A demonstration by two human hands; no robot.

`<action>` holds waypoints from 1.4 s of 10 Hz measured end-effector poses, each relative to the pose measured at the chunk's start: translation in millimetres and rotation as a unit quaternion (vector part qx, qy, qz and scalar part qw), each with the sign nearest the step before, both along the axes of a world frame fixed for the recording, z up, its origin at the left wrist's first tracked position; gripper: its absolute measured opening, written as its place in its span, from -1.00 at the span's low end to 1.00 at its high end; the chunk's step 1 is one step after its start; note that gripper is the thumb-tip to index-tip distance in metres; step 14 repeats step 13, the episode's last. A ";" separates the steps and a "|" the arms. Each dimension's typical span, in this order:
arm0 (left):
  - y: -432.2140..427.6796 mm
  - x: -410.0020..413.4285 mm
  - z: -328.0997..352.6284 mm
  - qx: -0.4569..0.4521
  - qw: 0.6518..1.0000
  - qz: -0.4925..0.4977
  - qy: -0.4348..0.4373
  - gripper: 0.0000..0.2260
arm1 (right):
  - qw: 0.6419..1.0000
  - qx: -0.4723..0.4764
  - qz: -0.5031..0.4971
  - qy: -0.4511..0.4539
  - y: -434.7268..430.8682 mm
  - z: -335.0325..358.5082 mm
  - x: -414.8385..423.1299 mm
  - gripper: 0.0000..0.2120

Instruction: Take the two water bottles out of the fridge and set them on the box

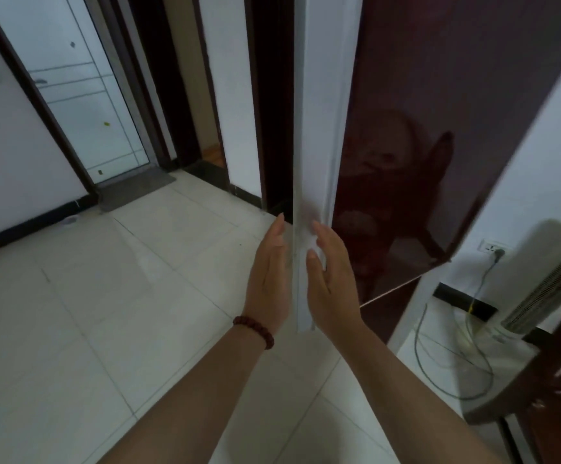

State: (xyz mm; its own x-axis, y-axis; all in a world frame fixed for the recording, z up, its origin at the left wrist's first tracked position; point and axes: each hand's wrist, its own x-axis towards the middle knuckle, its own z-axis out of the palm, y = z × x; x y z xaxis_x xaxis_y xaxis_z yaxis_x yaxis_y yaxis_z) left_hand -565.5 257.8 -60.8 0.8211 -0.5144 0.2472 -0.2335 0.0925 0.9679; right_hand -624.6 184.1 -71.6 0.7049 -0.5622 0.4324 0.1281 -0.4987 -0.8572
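A dark red glossy fridge door (440, 128) fills the upper right, seen nearly edge-on, with its white inner edge (319, 128) running down the middle. My left hand (269, 279), with a bead bracelet on the wrist, lies flat against the left side of that edge. My right hand (331, 279) lies on the right side, fingers apart and touching the white strip. Neither hand holds anything. No water bottle and no box is in view. The inside of the fridge is hidden.
Pale floor tiles (105, 313) spread to the left. A glass door (81, 95) with a grey mat (135, 189) is at the back left. At right stand a white fan heater (540, 296), a wall socket (492, 246) with cables, and a dark wooden chair (557, 380).
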 end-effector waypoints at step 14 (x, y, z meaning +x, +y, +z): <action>-245.0 336.9 16.1 0.011 1.000 -0.010 0.010 -0.53 | 0.999 0.036 -0.037 0.004 -248.6 10.1 340.0 -0.58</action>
